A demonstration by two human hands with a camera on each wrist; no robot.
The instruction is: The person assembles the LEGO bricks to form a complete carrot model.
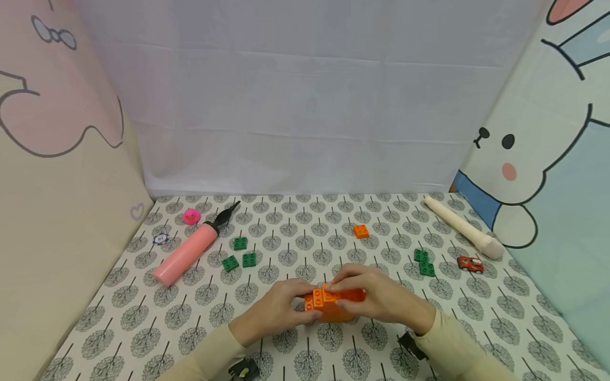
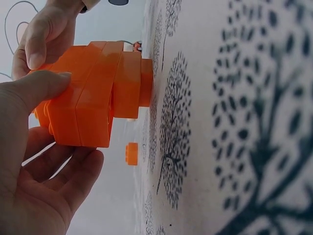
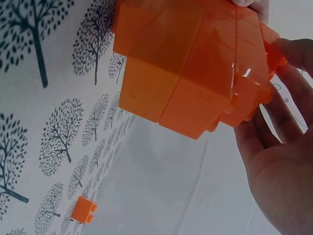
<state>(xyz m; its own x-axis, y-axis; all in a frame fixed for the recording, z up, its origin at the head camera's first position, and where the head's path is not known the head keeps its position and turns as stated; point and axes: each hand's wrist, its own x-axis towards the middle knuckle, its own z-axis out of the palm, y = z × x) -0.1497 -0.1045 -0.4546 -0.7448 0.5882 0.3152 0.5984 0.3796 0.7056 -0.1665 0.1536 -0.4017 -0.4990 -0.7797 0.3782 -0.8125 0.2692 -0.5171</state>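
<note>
left of your grip lie a pink pump [image 1: 186, 255] and three green bricks [image 1: 249, 260]. your left hand [image 1: 277, 308] pinches the left end of the orange stack [image 1: 335, 313] between your hands, a lone orange brick [image 1: 360, 231] lies beyond, and your right hand [image 1: 381, 296] pinches the stack's upper right part. right of your grip lie two green bricks [image 1: 427, 269] and a red car [image 1: 471, 264].

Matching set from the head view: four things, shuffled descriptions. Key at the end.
1. brick build
2. pump
3. toy car
4. lone brick

A. red, right of two green bricks
B. orange, lying apart beyond the hands
C. pink, with a black nozzle
D. held by left hand and right hand

Pairs: 1-D, 2-C, 3-A, 4-B
</note>
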